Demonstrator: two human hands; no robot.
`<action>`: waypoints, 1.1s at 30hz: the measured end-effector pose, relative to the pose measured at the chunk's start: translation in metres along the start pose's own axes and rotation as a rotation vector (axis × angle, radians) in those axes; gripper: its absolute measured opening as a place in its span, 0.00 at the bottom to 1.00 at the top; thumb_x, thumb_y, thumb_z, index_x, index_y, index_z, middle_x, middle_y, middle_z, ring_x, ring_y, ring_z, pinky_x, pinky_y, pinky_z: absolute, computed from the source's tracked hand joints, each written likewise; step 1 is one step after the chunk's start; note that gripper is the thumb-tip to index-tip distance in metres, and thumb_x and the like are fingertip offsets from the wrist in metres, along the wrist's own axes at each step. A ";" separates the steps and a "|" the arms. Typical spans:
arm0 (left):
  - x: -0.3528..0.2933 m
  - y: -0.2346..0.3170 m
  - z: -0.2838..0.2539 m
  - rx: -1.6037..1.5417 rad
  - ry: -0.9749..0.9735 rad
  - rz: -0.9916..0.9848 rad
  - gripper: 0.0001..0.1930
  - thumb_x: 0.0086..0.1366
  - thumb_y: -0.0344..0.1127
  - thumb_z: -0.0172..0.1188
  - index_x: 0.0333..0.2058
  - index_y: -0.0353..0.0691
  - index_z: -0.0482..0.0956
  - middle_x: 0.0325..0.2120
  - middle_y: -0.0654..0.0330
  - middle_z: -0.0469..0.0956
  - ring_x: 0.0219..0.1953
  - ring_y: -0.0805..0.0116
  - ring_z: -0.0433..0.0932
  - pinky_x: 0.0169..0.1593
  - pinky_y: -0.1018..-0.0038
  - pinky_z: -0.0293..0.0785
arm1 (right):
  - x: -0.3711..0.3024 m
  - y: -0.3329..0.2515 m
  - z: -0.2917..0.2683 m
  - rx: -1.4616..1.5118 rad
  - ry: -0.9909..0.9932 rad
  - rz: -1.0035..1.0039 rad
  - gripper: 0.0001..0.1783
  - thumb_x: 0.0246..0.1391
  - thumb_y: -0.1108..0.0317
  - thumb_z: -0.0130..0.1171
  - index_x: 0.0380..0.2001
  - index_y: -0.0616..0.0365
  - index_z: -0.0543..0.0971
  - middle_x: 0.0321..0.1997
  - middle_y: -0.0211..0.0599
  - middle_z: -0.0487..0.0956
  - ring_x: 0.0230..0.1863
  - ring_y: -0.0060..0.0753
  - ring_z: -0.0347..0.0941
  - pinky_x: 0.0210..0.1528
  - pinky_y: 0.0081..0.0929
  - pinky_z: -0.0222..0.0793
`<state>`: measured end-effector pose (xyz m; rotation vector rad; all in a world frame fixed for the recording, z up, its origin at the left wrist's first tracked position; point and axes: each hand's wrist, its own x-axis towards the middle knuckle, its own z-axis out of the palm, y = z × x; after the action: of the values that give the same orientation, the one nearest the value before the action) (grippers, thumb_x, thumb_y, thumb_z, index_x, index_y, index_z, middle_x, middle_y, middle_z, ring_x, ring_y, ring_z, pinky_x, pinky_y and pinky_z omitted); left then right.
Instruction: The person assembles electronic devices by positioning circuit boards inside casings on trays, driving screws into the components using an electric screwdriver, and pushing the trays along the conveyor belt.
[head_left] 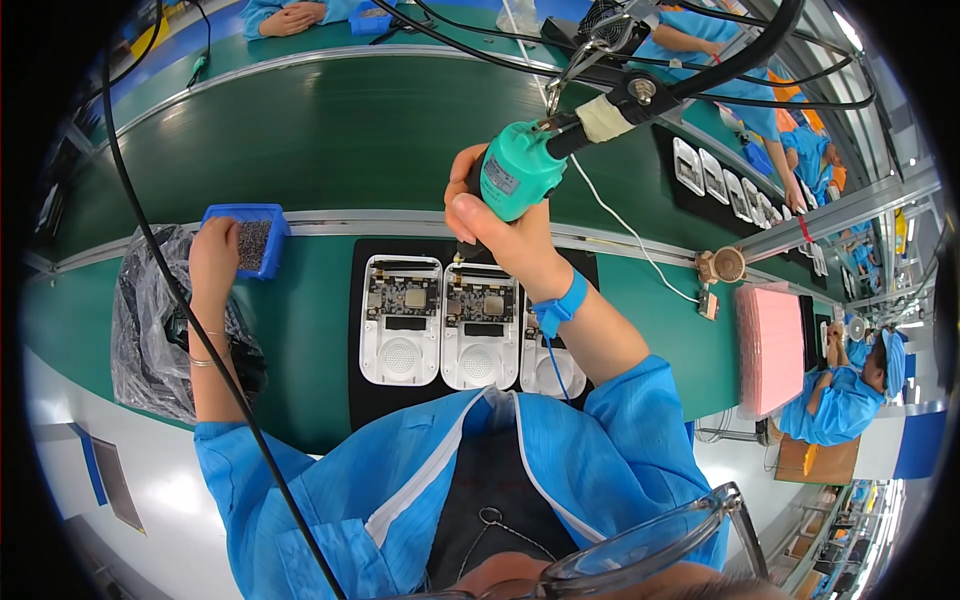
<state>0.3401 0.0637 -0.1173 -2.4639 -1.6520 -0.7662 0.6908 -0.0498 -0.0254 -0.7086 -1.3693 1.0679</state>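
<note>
My right hand (490,215) is wrapped round a teal electric screwdriver (523,172) that hangs from an overhead arm. Its tip points down at the upper left corner of the middle white housing (481,360). Green-black circuit boards sit in the housings' upper halves, with round speaker grilles below. To the left lies a second white housing (400,362), and a third (552,373) is partly hidden under my right forearm. My left hand (215,250) reaches into a blue bin (245,211) of small screws, fingers bent together; whatever they pinch is too small to make out.
A black mat (362,405) lies under the housings. Crumpled clear and dark plastic bags (150,340) lie left, beside my forearm. Pink foam sheets (770,345) stand stacked at right. A green conveyor belt (330,130) runs beyond the bench; a black cable (150,225) crosses the view. Co-workers sit around.
</note>
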 end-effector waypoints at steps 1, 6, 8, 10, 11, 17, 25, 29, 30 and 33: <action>0.003 0.015 -0.007 -0.055 0.062 -0.067 0.06 0.57 0.29 0.52 0.31 0.33 0.75 0.27 0.50 0.74 0.32 0.50 0.73 0.36 0.65 0.70 | 0.000 0.000 -0.001 -0.004 0.004 -0.009 0.13 0.48 0.72 0.55 0.36 0.62 0.65 0.21 0.32 0.68 0.17 0.19 0.61 0.19 0.17 0.57; -0.012 0.092 -0.013 -0.485 0.122 0.000 0.06 0.56 0.24 0.52 0.33 0.32 0.74 0.30 0.50 0.75 0.33 0.52 0.75 0.37 0.67 0.71 | -0.002 -0.004 0.004 0.026 0.005 -0.036 0.14 0.48 0.70 0.55 0.36 0.61 0.64 0.20 0.33 0.68 0.16 0.20 0.60 0.19 0.18 0.57; -0.028 0.142 -0.015 -0.523 0.073 0.250 0.07 0.53 0.20 0.53 0.32 0.32 0.74 0.30 0.50 0.74 0.33 0.51 0.74 0.38 0.65 0.72 | -0.002 -0.008 0.013 0.200 -0.013 -0.020 0.16 0.49 0.67 0.55 0.36 0.60 0.63 0.19 0.33 0.66 0.16 0.20 0.59 0.18 0.19 0.57; -0.041 0.176 -0.006 -0.643 -0.012 0.370 0.06 0.50 0.22 0.57 0.29 0.33 0.73 0.29 0.53 0.73 0.31 0.54 0.73 0.34 0.67 0.72 | -0.002 -0.008 0.019 0.247 -0.015 -0.006 0.17 0.49 0.65 0.56 0.36 0.60 0.62 0.19 0.33 0.65 0.15 0.20 0.59 0.18 0.19 0.57; -0.045 0.188 -0.005 -0.668 -0.021 0.408 0.06 0.49 0.23 0.59 0.28 0.33 0.73 0.28 0.54 0.72 0.30 0.55 0.73 0.32 0.68 0.72 | -0.004 -0.011 0.022 0.286 -0.016 -0.005 0.18 0.49 0.63 0.57 0.36 0.60 0.62 0.18 0.33 0.65 0.15 0.20 0.59 0.18 0.19 0.57; -0.049 0.201 0.002 -0.779 -0.075 0.387 0.07 0.49 0.25 0.62 0.26 0.33 0.72 0.25 0.56 0.71 0.26 0.59 0.72 0.28 0.70 0.70 | -0.009 -0.012 0.024 0.293 -0.046 0.028 0.21 0.47 0.58 0.59 0.36 0.59 0.62 0.18 0.33 0.64 0.15 0.20 0.59 0.18 0.19 0.57; -0.053 0.201 0.003 -0.863 -0.089 0.344 0.07 0.48 0.24 0.62 0.26 0.32 0.73 0.25 0.55 0.72 0.24 0.60 0.72 0.27 0.71 0.70 | -0.009 -0.016 0.027 0.326 -0.043 0.033 0.22 0.47 0.56 0.59 0.36 0.58 0.62 0.18 0.32 0.64 0.15 0.20 0.59 0.18 0.19 0.57; -0.054 0.199 0.000 -0.892 -0.024 0.389 0.08 0.48 0.23 0.63 0.27 0.31 0.73 0.28 0.54 0.73 0.25 0.60 0.72 0.28 0.71 0.71 | -0.012 -0.015 0.029 0.356 -0.030 0.009 0.23 0.46 0.55 0.59 0.35 0.57 0.62 0.18 0.32 0.64 0.15 0.20 0.58 0.17 0.18 0.57; -0.053 0.199 -0.003 -0.886 -0.063 0.380 0.08 0.47 0.23 0.63 0.28 0.31 0.73 0.28 0.53 0.73 0.26 0.59 0.73 0.28 0.71 0.71 | -0.013 -0.014 0.029 0.355 -0.030 0.008 0.23 0.46 0.55 0.59 0.35 0.57 0.62 0.18 0.32 0.64 0.15 0.20 0.58 0.17 0.18 0.57; -0.051 0.194 -0.007 -0.930 -0.078 0.312 0.09 0.48 0.23 0.63 0.30 0.31 0.73 0.29 0.52 0.74 0.28 0.57 0.74 0.31 0.71 0.72 | -0.012 -0.013 0.030 0.352 -0.037 -0.031 0.22 0.47 0.55 0.59 0.36 0.57 0.62 0.18 0.32 0.64 0.15 0.20 0.58 0.17 0.18 0.56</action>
<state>0.4950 -0.0625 -0.0938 -3.2283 -0.9678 -1.6810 0.6649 -0.0709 -0.0149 -0.4083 -1.1777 1.2617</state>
